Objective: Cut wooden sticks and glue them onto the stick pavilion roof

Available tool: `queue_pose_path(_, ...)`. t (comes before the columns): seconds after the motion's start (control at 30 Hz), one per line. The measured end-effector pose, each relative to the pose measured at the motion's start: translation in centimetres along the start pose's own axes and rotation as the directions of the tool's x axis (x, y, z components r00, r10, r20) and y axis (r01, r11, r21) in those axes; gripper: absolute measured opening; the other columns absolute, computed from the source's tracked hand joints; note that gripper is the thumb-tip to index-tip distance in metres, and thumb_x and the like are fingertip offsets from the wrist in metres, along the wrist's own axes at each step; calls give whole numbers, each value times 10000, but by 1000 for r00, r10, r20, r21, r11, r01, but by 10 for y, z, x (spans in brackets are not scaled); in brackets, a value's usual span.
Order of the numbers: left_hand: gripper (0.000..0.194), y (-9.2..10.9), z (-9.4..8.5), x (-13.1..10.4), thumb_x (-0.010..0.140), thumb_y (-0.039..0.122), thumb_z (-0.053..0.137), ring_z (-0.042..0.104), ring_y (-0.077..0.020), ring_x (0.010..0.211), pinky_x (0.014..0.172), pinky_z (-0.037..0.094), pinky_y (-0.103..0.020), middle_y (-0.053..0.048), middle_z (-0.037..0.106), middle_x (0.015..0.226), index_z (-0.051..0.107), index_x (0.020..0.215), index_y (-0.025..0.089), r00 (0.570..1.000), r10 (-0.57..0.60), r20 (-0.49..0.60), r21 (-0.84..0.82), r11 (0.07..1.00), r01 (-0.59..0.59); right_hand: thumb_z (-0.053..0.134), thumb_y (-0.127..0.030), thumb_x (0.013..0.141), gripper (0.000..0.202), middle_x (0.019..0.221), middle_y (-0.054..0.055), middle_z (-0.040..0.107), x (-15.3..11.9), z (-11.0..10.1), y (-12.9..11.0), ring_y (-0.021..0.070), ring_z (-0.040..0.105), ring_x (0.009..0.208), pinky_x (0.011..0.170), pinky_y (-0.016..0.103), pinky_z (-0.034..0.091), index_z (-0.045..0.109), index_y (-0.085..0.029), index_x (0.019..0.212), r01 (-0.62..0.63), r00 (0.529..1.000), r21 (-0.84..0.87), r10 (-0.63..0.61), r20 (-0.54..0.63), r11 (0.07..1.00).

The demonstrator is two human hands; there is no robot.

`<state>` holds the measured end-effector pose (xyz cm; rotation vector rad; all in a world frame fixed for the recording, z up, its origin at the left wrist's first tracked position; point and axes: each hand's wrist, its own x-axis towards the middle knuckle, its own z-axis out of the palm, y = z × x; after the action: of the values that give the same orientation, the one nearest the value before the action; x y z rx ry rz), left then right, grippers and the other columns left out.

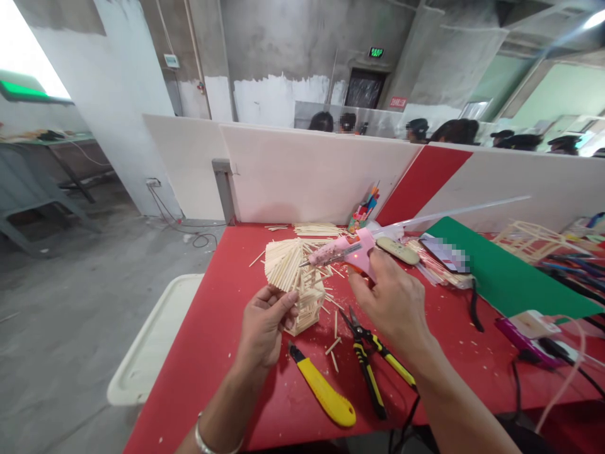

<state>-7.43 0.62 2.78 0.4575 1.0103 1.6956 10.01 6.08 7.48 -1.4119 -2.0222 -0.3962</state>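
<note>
A small model built of thin wooden sticks (309,309) stands on the red table, its fan-like roof of sticks (283,261) tilted at the upper left. My left hand (270,315) pinches the model at the lower edge of the roof, thumb on the near side. In my right hand (394,296) is a pink glue gun (347,249), a long clear glue stick (454,211) running out of its back. The nozzle points left and meets the roof's right side in view; whether it touches cannot be made out.
Yellow cutter (326,391) and black-yellow pliers (366,353) lie in front of the model. Loose sticks (319,229) lie behind it. At right are a green board (510,271), a phone (447,253) and a power strip (529,343). A white partition (302,170) borders the table; people sit beyond.
</note>
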Motion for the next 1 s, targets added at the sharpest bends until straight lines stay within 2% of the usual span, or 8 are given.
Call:
queue_pose_path(0.13, 317, 0, 0, 1, 519, 191, 856, 491, -41, 385, 372, 377, -137, 12, 628, 533, 624, 721, 117, 1000, 0, 13, 0, 1000, 0, 470, -300, 837, 209, 814, 39, 642, 1, -1, -1, 165, 551, 671, 545, 269, 235, 565, -164, 965, -17, 1000, -2, 17, -12, 1000)
queue_pose_path(0.4, 258, -3, 4, 3, 585, 229, 823, 490, -48, 386, 359, 351, -137, 12, 619, 515, 628, 715, 123, 997, 71, 37, 27, 997, -72, 482, -287, 835, 235, 861, 54, 663, -1, 0, 1, 170, 573, 692, 542, 265, 240, 568, -150, 1005, -21, 999, -43, 19, -46, 999)
queue_pose_path(0.57, 247, -4, 7, 2, 597, 247, 815, 472, -48, 377, 364, 342, -138, 21, 594, 464, 620, 685, 126, 994, 106, -1, 44, 993, -106, 480, -299, 839, 229, 831, 49, 655, -3, -2, 2, 169, 561, 666, 536, 266, 238, 568, -152, 992, -35, 997, -68, 29, -77, 997)
queue_pose_path(1.0, 220, -2, 5, -2, 600, 226, 800, 501, -52, 410, 392, 357, -141, 9, 623, 520, 622, 683, 128, 996, 89, -30, -1, 996, -89, 466, -296, 848, 221, 765, 37, 614, -8, 3, -3, 147, 510, 623, 527, 265, 213, 561, -149, 982, 5, 996, -52, -10, -92, 999)
